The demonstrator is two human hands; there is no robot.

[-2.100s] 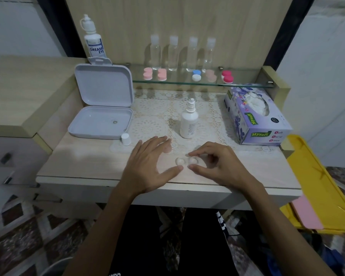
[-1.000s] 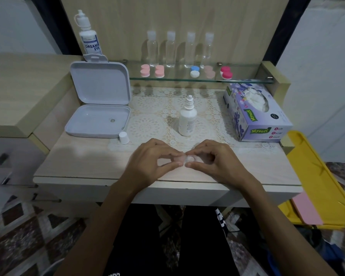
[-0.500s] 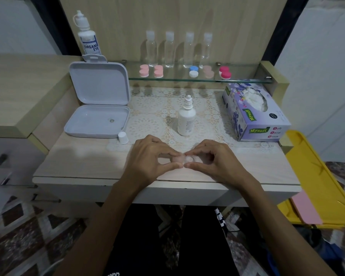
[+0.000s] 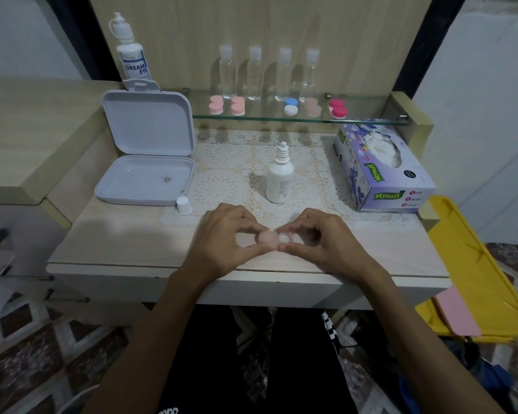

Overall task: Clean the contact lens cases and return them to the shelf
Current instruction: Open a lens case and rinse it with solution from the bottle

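Between both hands [image 4: 222, 240] [image 4: 320, 240], pale pink lens case [image 4: 274, 237]

On the table [image 4: 117, 246], the open box [image 4: 145, 177] lies left, dropper bottle [image 4: 279, 177] centre, tissue box [image 4: 380, 171] right (lens cases [image 4: 290, 106] on the far shelf [image 4: 365, 121]).

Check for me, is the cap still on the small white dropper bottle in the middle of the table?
No. The small white dropper bottle shows its bare nozzle, and a loose white cap stands on the table by the open white box.
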